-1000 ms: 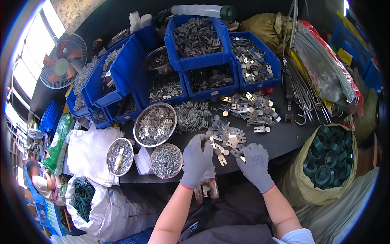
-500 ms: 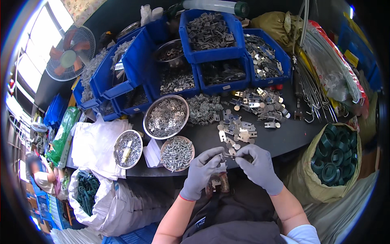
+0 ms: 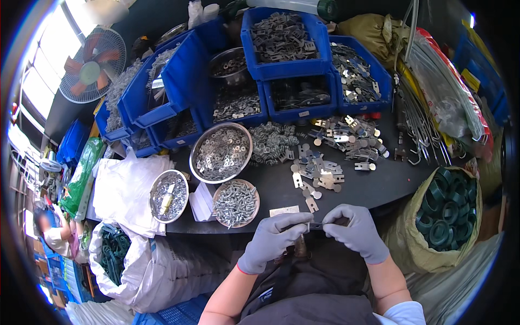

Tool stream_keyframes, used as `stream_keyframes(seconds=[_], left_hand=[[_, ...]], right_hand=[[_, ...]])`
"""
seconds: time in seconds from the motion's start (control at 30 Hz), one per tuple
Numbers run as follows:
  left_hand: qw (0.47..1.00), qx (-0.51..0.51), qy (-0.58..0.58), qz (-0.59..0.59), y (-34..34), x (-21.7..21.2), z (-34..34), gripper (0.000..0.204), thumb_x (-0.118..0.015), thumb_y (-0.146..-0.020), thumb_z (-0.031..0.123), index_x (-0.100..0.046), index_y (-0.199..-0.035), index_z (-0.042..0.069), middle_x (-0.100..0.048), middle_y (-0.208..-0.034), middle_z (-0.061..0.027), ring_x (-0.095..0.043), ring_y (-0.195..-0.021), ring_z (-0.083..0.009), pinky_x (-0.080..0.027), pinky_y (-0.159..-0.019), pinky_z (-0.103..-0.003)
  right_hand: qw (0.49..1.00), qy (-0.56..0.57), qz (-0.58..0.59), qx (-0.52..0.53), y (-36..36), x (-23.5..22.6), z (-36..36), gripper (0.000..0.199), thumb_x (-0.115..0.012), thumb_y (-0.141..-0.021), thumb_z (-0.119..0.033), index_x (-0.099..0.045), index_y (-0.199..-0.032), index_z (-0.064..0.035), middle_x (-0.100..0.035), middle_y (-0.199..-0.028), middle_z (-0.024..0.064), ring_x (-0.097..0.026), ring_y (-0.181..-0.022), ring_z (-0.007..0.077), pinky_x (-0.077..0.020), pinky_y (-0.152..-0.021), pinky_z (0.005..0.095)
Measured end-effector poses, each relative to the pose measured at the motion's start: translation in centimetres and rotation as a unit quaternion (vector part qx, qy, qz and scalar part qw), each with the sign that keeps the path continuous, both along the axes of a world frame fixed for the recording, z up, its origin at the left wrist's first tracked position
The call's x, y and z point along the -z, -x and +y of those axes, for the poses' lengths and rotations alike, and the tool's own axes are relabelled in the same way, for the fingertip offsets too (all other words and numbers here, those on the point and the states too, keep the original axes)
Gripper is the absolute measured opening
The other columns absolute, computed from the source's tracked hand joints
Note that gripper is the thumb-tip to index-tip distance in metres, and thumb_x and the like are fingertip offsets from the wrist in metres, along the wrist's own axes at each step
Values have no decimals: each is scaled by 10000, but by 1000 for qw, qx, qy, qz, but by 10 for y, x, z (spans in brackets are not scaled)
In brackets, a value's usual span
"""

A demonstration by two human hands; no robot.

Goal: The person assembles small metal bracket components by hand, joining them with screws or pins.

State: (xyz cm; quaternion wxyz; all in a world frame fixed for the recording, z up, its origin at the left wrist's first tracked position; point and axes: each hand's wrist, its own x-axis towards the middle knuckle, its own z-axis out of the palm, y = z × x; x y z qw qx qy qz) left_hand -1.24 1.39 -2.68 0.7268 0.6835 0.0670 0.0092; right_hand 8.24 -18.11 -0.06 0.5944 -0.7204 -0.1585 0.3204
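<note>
Both my hands wear grey gloves and meet just off the table's front edge. Between my fingertips sits a small metal part (image 3: 316, 224), mostly covered, so its exact form is unclear. My left hand (image 3: 275, 238) pinches its left end and my right hand (image 3: 358, 232) pinches its right end. Right beyond my fingers lie flat metal clips (image 3: 319, 172) with slotted ends and round tabs, loose on the table. A bowl of screws (image 3: 236, 203) stands to the left of them. Behind it is a steel bowl of washers (image 3: 221, 153), beside a heap of small springs (image 3: 272, 143).
Blue bins (image 3: 287, 69) of metal parts line the back. A small bowl (image 3: 169, 196) stands left, by white plastic sheets (image 3: 127, 189). Sacks flank the table: green rings (image 3: 447, 211) right, green parts (image 3: 115, 254) left. Metal rods (image 3: 420, 122) lie at right; a fan (image 3: 93, 66) stands far left.
My hands have come slightly lower and nearer my body, still pinching the small metal part. A pale flat strip behind my left fingers now shows at the table's edge.
</note>
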Motion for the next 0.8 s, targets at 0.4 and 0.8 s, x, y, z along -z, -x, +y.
stream_keyframes(seconds=[0.4, 0.8], left_hand=[[987, 89, -40, 131, -15, -34, -21, 207, -645, -887, 59, -682, -1077, -15, -690, -886, -67, -647, -807, -92, -514, -749, -226], [889, 41, -437, -133, -109, -19, 9, 577, -697, -797, 147, -497, -1329, 45, -625, -1103, -97, -640, -922, -213, -516, -796, -309]], right_hand=[[992, -8, -123, -29, 3, 0, -21, 126, -690, -791, -80, -669, -894, -10, -682, -856, 67, -619, -697, 68, -486, -602, 217], [986, -51, -19, 160, -73, 6, -16, 134, -704, -795, -147, -669, -749, -27, -610, -610, 1, -533, -540, 39, -397, -485, 204]])
